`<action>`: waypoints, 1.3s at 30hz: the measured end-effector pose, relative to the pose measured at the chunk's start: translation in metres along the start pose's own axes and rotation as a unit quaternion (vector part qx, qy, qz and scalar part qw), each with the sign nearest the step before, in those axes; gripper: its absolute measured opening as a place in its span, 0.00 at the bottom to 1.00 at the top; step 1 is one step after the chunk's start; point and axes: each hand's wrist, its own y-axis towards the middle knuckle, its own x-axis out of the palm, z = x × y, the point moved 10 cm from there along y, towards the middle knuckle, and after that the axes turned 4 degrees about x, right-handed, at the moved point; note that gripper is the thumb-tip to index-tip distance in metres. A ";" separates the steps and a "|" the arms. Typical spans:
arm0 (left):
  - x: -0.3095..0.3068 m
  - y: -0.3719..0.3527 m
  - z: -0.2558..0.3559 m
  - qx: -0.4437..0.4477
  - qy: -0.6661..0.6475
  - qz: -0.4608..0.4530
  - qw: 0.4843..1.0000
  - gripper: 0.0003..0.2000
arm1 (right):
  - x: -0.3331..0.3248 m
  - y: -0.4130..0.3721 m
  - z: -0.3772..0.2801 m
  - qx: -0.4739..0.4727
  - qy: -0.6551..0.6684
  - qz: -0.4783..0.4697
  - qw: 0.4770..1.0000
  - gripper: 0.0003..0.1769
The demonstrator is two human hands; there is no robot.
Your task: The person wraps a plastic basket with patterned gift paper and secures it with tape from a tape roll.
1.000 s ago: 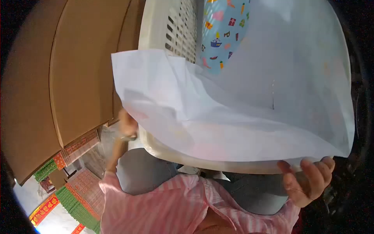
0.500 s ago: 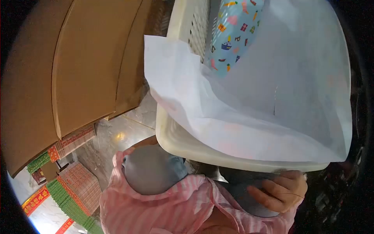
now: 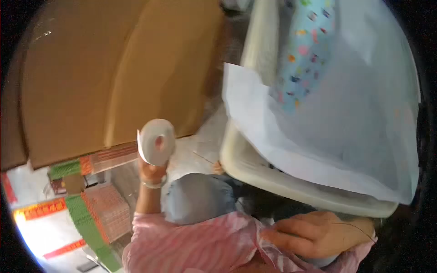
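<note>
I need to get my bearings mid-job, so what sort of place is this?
Probably a home workroom or small packing area: brown cardboard, a plastic basket holding white sheeting, and stacked red and green goods suggest it.

Yellow characters (image 3: pixel 42 209) on a red strip (image 3: pixel 58 205) at lower left, too blurred to read
</note>
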 end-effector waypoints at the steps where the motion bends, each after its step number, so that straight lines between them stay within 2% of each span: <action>1: 0.011 -0.004 0.015 0.016 -0.069 -0.037 0.997 0.35 | 0.000 0.004 -0.005 -0.030 0.001 0.006 1.000 0.20; 2: 0.022 -0.006 0.025 0.053 -0.058 -0.059 0.995 0.35 | -0.002 0.008 0.005 0.026 0.038 0.019 0.999 0.22; 4: 0.065 -0.007 0.040 0.119 0.036 -0.173 0.977 0.32 | -0.004 0.008 0.024 0.152 0.142 0.011 0.978 0.29; 5: 0.074 -0.008 0.033 0.048 -0.133 -0.126 0.982 0.32 | -0.007 0.010 0.022 0.152 0.133 0.020 0.979 0.29; 7: 0.114 -0.007 0.040 -0.013 -0.033 -0.158 0.987 0.33 | -0.008 0.014 0.027 0.186 0.217 0.044 0.957 0.32; 8: 0.131 -0.005 0.041 -0.032 0.017 -0.183 0.982 0.33 | 0.000 0.012 0.034 0.222 0.271 -0.008 0.937 0.36; 9: 0.150 -0.005 0.050 0.000 0.064 -0.228 0.972 0.31 | -0.001 0.015 0.030 0.223 0.264 -0.001 0.938 0.36; 10: 0.170 -0.006 0.059 0.036 0.108 -0.268 0.957 0.29 | -0.012 0.019 0.018 0.181 0.208 0.046 0.960 0.37; 11: 0.180 -0.012 0.056 -0.013 0.101 -0.263 0.959 0.25 | -0.020 0.021 0.008 0.139 0.152 0.091 0.974 0.39; 13: 0.211 -0.021 0.057 -0.039 0.119 -0.405 0.906 0.23 | -0.021 0.023 0.004 0.134 0.137 0.109 0.975 0.41; 14: 0.219 -0.021 0.057 -0.044 0.110 -0.410 0.904 0.23 | -0.027 0.025 -0.002 0.108 0.115 0.138 0.978 0.41; 15: 0.232 -0.028 0.057 -0.042 0.113 -0.455 0.882 0.22 | -0.032 0.027 -0.007 0.083 0.094 0.166 0.978 0.41; 16: 0.241 -0.037 0.055 -0.041 0.116 -0.497 0.859 0.21 | -0.034 0.027 -0.006 0.074 0.103 0.189 0.974 0.40; 17: 0.242 -0.034 0.052 -0.048 0.107 -0.497 0.860 0.21 | -0.036 0.025 -0.004 0.085 0.106 0.186 0.973 0.40; 19: 0.250 -0.043 0.045 -0.014 0.157 -0.574 0.804 0.20 | -0.040 0.025 0.005 0.115 0.155 0.172 0.966 0.37; 20: 0.250 -0.044 0.038 -0.037 0.167 -0.554 0.815 0.19 | -0.046 0.023 0.010 0.114 0.188 0.196 0.956 0.33; 21: 0.255 -0.043 0.039 -0.042 0.163 -0.553 0.816 0.19 | -0.046 0.022 0.013 0.120 0.192 0.195 0.954 0.33; 23: 0.270 -0.049 0.043 0.045 0.255 -0.612 0.747 0.18 | -0.026 0.018 0.033 0.219 0.318 0.127 0.914 0.27; 24: 0.270 -0.050 0.043 0.077 0.276 -0.608 0.740 0.18 | -0.031 0.018 0.031 0.206 0.296 0.158 0.919 0.18; 25: 0.272 -0.049 0.042 0.075 0.272 -0.609 0.741 0.18 | -0.030 0.017 0.033 0.210 0.297 0.158 0.918 0.18; 27: 0.280 -0.044 0.048 0.081 0.207 -0.591 0.775 0.16 | -0.026 0.016 0.035 0.205 0.281 0.150 0.926 0.11; 28: 0.279 -0.045 0.046 0.078 0.205 -0.591 0.776 0.16 | -0.028 0.014 0.035 0.191 0.273 0.162 0.929 0.08; 30: 0.273 -0.044 0.037 0.015 0.175 -0.580 0.795 0.14 | -0.031 0.011 0.032 0.178 0.274 0.157 0.932 0.07; 33: 0.262 -0.044 0.029 -0.042 0.221 -0.577 0.785 0.14 | -0.031 0.009 0.024 0.142 0.242 0.168 0.945 0.07; 34: 0.260 -0.043 0.028 -0.045 0.221 -0.575 0.786 0.14 | -0.033 0.007 0.022 0.151 0.220 0.180 0.947 0.07; 36: 0.254 -0.039 0.029 0.007 0.253 -0.556 0.792 0.13 | -0.036 0.003 0.021 0.153 0.191 0.201 0.949 0.09; 39: 0.245 -0.037 0.032 0.026 0.264 -0.518 0.814 0.14 | -0.037 0.008 0.025 0.155 0.209 0.189 0.947 0.09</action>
